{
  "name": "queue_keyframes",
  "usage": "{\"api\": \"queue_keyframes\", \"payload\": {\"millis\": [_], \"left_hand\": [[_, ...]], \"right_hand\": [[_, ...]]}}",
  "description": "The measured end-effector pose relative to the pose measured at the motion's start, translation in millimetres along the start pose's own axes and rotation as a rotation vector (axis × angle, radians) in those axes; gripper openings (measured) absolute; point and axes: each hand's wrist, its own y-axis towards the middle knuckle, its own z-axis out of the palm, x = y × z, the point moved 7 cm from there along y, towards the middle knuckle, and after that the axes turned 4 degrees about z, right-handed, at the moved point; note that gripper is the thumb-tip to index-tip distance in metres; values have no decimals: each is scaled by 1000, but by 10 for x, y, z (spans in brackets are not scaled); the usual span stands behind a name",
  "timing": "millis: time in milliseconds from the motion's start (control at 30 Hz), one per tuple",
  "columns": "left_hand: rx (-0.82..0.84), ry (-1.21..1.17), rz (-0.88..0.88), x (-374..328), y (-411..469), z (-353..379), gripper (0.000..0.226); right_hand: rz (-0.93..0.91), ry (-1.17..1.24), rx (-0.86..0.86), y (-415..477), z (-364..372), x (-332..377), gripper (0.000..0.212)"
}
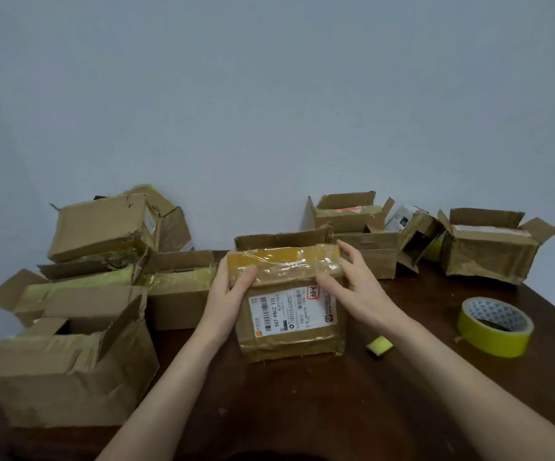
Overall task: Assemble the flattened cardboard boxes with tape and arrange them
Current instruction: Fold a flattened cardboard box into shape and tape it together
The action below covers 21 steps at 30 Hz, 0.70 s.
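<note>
A small cardboard box point(291, 322) with a white shipping label stands upright in the middle of the dark wooden table point(302, 410). Its near top flap is covered in glossy tape. My left hand point(231, 287) grips the flap's left end, thumb on its front. My right hand point(352, 277) holds the right end of the same flap, thumb in front and fingers spread over the top. A roll of yellow tape point(495, 326) lies flat to the right. A small yellow tape scrap point(379, 345) lies between the box and the roll.
Several opened cardboard boxes crowd the left side point(70, 357), some stacked point(103, 227). More open boxes line the back right against the wall point(492, 247). The table's right edge runs diagonally past the tape roll.
</note>
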Motion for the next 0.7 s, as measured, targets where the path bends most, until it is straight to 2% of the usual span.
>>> {"api": "queue_keyframes", "payload": {"millis": [67, 100, 167, 200, 233, 300, 367, 433, 500, 600, 700], "left_hand": [[-62, 17, 56, -82, 46, 11, 60], [-79, 30, 83, -121, 63, 27, 63], [-83, 53, 102, -158, 102, 52, 80], [-70, 66, 99, -160, 129, 58, 82], [-44, 93, 100, -159, 168, 58, 75], [42, 169, 117, -210, 224, 79, 54], [114, 168, 114, -234, 254, 115, 42], [158, 128, 82, -181, 256, 143, 33], [159, 92, 41, -120, 264, 172, 32], [136, 65, -7, -79, 293, 246, 33], [139, 57, -21, -79, 308, 363, 30]], "right_hand": [[0, 143, -52, -1, -25, 28, 31], [14, 184, -91, -4, -48, 9, 37], [87, 213, -143, 20, -89, -79, 72], [125, 228, -143, 37, -103, -121, 90], [146, 244, -128, 60, -115, -147, 104], [136, 266, -88, 85, -149, -150, 114], [86, 229, -43, 80, -176, -96, 108], [45, 86, -23, 96, -165, -80, 92], [37, -60, -56, 146, -179, -102, 80], [63, 37, -42, 189, -179, -134, 61], [48, 139, -40, 169, -253, -171, 54]]}}
